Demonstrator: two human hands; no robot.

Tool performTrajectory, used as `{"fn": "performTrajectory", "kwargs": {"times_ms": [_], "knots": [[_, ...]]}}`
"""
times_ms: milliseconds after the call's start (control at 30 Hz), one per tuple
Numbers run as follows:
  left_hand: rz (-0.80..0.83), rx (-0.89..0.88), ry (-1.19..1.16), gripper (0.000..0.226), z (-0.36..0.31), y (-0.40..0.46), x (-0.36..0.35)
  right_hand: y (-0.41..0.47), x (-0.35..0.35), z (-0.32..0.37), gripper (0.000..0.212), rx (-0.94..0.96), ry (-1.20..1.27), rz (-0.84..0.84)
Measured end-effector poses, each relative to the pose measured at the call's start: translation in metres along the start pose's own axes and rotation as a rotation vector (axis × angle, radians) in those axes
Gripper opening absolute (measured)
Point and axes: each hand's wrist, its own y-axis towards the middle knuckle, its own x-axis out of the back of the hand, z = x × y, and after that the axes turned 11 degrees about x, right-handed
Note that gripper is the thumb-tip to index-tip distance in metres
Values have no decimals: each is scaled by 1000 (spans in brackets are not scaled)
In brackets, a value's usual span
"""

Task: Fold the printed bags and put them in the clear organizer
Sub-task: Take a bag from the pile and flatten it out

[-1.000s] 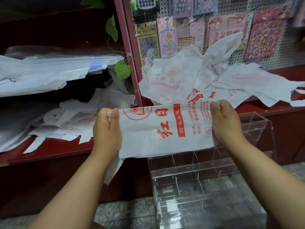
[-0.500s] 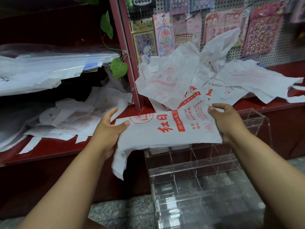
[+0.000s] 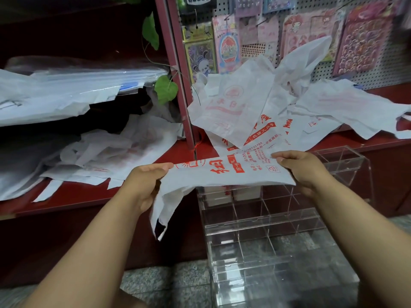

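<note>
While the clear organizer (image 3: 266, 218) sits just below them, left hand (image 3: 144, 185) and right hand (image 3: 304, 170) grip opposite ends of a printed bag (image 3: 224, 176).

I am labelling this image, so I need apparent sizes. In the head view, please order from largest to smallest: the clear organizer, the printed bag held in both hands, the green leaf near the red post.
1. Clear organizer, though nearness to the camera enlarges it.
2. Printed bag.
3. Green leaf, clearly smallest.
</note>
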Motion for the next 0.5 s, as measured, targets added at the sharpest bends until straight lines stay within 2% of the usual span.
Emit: {"fn": "performTrajectory", "kwargs": {"times_ms": [67, 200, 367, 500], "knots": [[32, 23, -49, 22, -1, 0, 0, 1, 0, 0, 12, -77, 84, 82], [107, 26, 25, 11, 0, -3, 3, 2, -1, -4, 25, -153, 132, 245], [86, 70, 237, 37, -1, 5, 15, 9, 0, -5, 17, -123, 244, 81], [94, 28, 120, 40, 1, 2, 11, 8, -3, -8, 15, -98, 203, 44]]}}
